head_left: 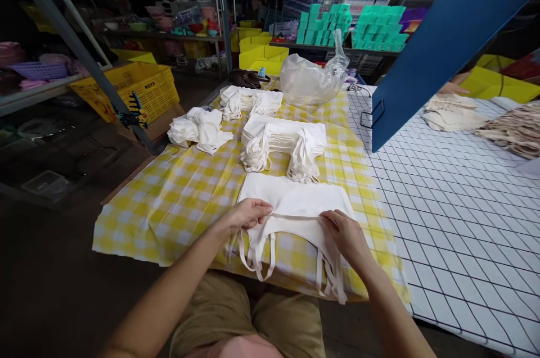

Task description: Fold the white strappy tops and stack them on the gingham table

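A white strapped garment, like a bra top [295, 198], lies spread on the yellow checked cloth [169, 217] in front of me. Its thin straps trail toward the table's near edge. My left hand [251, 213] pinches the fabric at the left of its middle fold. On the right, my right hand [343, 231] grips the same edge between thumb and fingers. Just beyond lies a neat stack of similar white garments [291, 133], straps hanging toward me. Farther back is a smaller stack [253, 100], and a crumpled white heap [200, 127] sits to its left.
A clear plastic bag [310, 77] and a dark bag [248, 78] lie at the table's far end. A blue panel [439, 49] slants over the grid-patterned cover [455, 206] at right, near beige fabric piles [455, 113]. A yellow crate [143, 91] stands left.
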`<action>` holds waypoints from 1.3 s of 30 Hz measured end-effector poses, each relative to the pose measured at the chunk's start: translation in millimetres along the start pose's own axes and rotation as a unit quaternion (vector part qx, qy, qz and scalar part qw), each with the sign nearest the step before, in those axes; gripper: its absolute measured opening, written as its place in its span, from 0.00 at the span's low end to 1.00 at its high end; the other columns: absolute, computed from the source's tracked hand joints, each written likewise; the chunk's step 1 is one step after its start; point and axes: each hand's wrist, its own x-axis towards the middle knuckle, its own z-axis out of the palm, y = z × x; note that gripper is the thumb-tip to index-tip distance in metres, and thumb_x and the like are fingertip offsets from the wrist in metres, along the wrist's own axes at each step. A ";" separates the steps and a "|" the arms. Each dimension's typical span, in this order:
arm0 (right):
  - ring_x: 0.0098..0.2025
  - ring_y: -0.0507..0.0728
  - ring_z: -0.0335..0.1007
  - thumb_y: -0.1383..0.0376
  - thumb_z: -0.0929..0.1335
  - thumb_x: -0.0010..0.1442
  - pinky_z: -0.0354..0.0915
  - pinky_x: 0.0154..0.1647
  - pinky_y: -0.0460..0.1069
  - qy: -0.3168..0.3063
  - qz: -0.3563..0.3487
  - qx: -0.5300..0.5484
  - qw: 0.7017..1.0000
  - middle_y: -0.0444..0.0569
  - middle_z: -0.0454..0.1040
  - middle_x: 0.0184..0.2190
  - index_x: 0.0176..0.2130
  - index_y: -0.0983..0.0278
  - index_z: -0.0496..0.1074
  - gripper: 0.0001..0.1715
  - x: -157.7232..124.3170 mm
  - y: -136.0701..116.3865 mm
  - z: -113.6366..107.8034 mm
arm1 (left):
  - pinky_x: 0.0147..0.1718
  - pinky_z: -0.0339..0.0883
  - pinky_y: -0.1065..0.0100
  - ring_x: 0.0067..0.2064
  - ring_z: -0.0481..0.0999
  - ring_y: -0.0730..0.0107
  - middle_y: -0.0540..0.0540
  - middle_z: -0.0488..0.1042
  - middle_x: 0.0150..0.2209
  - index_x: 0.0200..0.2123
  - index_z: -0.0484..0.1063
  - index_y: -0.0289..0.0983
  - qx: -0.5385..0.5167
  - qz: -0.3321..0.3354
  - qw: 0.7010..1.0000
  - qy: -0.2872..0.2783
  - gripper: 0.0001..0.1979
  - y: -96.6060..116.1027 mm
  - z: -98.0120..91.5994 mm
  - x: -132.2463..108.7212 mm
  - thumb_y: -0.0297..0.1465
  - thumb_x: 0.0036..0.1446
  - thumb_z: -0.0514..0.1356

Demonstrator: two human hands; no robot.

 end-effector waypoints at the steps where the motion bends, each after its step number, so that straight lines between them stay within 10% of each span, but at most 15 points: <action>1: 0.34 0.55 0.69 0.61 0.57 0.59 0.58 0.34 0.47 -0.006 0.000 0.006 1.000 0.49 0.74 0.34 0.34 0.62 0.72 0.17 2.4 0.7 -0.1 | 0.16 0.41 0.77 0.16 0.51 0.86 0.56 0.64 0.20 0.39 0.71 0.32 0.062 0.019 0.998 -0.005 0.21 1.7 -4.9 2.2 0.38 0.43 0.65; 6: 0.34 0.56 0.69 0.62 0.58 0.56 0.59 0.33 0.48 -0.021 0.044 0.043 0.998 0.48 0.75 0.31 0.31 0.61 0.71 0.15 14.2 3.2 0.3 | 0.20 0.47 0.76 0.22 0.58 0.80 0.54 0.65 0.19 0.28 0.76 0.31 0.232 0.077 0.970 -0.014 0.16 9.8 -23.5 20.7 0.38 0.40 0.65; 27: 0.29 0.56 0.65 0.54 0.61 0.50 0.57 0.30 0.48 -0.044 0.120 0.136 0.982 0.46 0.72 0.24 0.27 0.63 0.70 0.17 24.4 8.1 -5.2 | 0.14 0.39 0.75 0.14 0.50 0.84 0.57 0.57 0.10 0.25 0.73 0.31 0.137 -0.010 0.991 -0.004 0.14 9.3 -25.6 35.9 0.38 0.42 0.63; 39: 0.24 0.53 0.63 0.51 0.68 0.48 0.61 0.27 0.47 -0.044 0.191 0.354 0.914 0.40 0.63 0.17 0.44 0.63 0.67 0.27 -53.4 -1.2 -28.7 | 0.25 0.60 0.75 0.23 0.68 0.77 0.54 0.68 0.20 0.46 0.63 0.34 -0.057 0.054 0.997 0.023 0.22 -15.6 -5.4 -55.0 0.34 0.46 0.61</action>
